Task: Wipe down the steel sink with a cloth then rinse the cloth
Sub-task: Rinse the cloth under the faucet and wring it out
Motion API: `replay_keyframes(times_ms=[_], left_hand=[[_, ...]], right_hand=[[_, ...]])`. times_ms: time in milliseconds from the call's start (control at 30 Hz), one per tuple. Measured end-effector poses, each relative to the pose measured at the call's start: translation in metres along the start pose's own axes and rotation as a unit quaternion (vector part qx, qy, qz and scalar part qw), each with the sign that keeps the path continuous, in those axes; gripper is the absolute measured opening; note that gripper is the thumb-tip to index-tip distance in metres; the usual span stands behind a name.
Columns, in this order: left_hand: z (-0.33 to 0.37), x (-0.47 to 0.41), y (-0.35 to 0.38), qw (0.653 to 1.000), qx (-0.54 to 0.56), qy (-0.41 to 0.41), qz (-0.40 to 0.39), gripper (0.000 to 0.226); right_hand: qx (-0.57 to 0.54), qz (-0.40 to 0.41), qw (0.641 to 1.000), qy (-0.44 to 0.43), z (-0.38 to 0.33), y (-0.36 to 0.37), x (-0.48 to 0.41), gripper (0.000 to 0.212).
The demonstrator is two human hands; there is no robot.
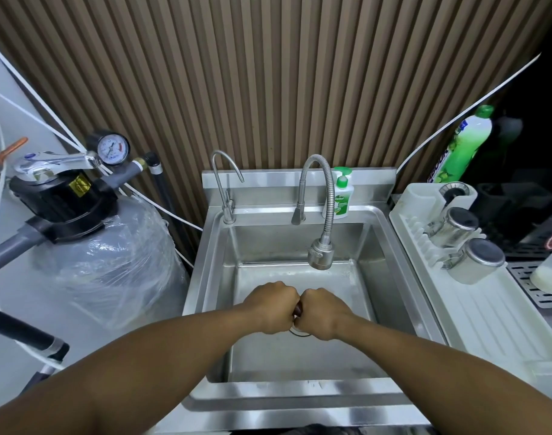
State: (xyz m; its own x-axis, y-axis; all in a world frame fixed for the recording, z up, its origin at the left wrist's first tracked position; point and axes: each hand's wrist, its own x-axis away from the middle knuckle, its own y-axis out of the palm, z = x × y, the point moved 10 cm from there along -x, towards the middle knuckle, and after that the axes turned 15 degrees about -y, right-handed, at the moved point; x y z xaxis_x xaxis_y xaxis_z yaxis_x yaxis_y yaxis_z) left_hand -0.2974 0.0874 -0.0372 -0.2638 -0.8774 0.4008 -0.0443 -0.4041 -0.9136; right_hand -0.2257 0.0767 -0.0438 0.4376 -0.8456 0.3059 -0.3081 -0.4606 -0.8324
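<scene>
While both fists meet over the middle of the steel sink (268,246), I see the left hand (273,304) and the right hand (323,312) curled tight with knuckles touching, each clenched on the cloth (297,309) held between them above the basin floor. Only a dark sliver of it shows in the gap where the fists join, so I cannot tell its long axis or which way it points. The rest is buried inside the fingers. Just below the hands a drain ring (300,332) peeks out, mostly covered. Behind them the flexible tap (321,255) hangs with its nozzle facing down into the basin. A soap bottle (342,196) stands on the back ledge, and a drying rack (475,315) sits on the worktop beside the sink's right rim.
</scene>
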Motion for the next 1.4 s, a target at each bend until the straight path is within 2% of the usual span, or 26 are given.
replay_keyframes(times_ms=[133,300,433,500,600,667,1000,1133,1200,1267,1333,1400], left_hand=[[-0.001,-0.002,0.012,0.994,0.083,-0.029,-0.067,0.017],[-0.001,0.000,0.026,0.967,0.204,-0.059,-0.138,0.029],[-0.003,0.005,0.035,0.939,0.264,-0.086,-0.205,0.033],[-0.003,0.006,0.039,0.922,0.291,-0.096,-0.237,0.034],[-0.003,0.005,0.041,0.913,0.292,-0.100,-0.265,0.034],[-0.003,0.004,0.040,0.909,0.294,-0.097,-0.279,0.035],[-0.001,0.011,0.057,0.873,0.310,-0.097,-0.364,0.038],[-0.002,0.011,0.068,0.877,0.302,-0.108,-0.359,0.035],[0.000,0.003,0.061,0.907,0.282,-0.089,-0.300,0.029],[0.000,-0.006,0.046,0.947,0.247,-0.030,-0.202,0.023],[-0.009,-0.013,0.038,0.955,0.262,0.010,-0.139,0.024],[-0.024,-0.018,0.039,0.941,0.315,0.022,-0.124,0.017]], right_hand=[[0.163,0.030,0.984,-0.061,-0.012,-0.008,0.002,0.013],[0.254,0.024,0.959,-0.125,-0.021,-0.010,0.002,0.007],[0.266,0.050,0.948,-0.168,-0.025,-0.008,0.002,0.011],[0.292,0.068,0.936,-0.181,-0.026,-0.011,0.000,0.002],[0.293,0.068,0.938,-0.172,-0.018,-0.010,-0.003,0.029],[0.286,0.075,0.939,-0.174,-0.014,-0.009,-0.007,0.035],[0.319,0.133,0.906,-0.245,-0.021,-0.003,-0.005,0.028],[0.320,0.104,0.916,-0.220,-0.011,0.017,-0.011,0.023],[0.301,0.088,0.927,-0.208,-0.011,0.013,-0.009,0.010],[0.236,0.053,0.956,-0.167,-0.005,0.005,-0.007,0.023],[0.099,0.050,0.985,-0.129,0.001,0.001,-0.002,0.044],[-0.111,0.063,0.986,-0.108,0.004,0.002,0.006,0.059]])
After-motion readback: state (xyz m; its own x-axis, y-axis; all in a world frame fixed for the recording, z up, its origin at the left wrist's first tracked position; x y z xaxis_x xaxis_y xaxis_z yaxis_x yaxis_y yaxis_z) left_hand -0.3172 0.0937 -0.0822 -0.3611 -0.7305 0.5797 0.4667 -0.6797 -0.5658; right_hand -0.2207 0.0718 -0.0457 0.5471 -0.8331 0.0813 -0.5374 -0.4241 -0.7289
